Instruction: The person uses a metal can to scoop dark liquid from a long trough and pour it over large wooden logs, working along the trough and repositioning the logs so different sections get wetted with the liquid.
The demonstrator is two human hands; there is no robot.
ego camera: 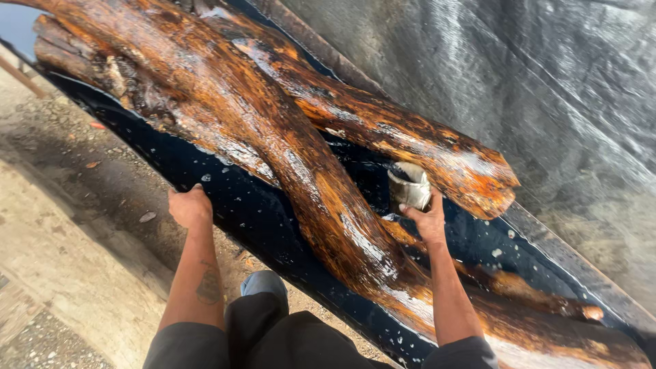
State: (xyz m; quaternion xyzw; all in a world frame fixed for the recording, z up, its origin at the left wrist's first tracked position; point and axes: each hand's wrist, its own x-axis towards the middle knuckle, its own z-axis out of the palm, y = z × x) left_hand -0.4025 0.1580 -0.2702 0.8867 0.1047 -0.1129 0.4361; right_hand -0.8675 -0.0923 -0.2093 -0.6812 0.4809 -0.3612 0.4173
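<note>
While the left hand [189, 207] curls over the near rim of the long black trough [225, 198], fingers folded down on the edge and holding nothing else, the right hand [427, 220] reaches across into the trough and grips a small pale container [408, 186]. The container sits directly above that hand, pinched at its lower rim between thumb and fingers, and it is tilted with its mouth turned up toward the forked branch end. It looks like a cut-down plastic cup, though its stained surface makes that hard to say for certain.

A large, wet, orange-brown log [294, 157] lies lengthwise in the trough, glossy with dark liquid [263, 222] that pools beneath it. The log splits into two limbs; the container hangs in the gap between them, just beside the blunt cut end of the upper limb [478, 181] and close to the thicker lower limb. Grey plastic sheeting [533, 89] rises behind the trough. Below the near rim, bare dirt ground [75, 205] shows, along with the person's dark trousers [273, 338] and a grey shoe [263, 281].
</note>
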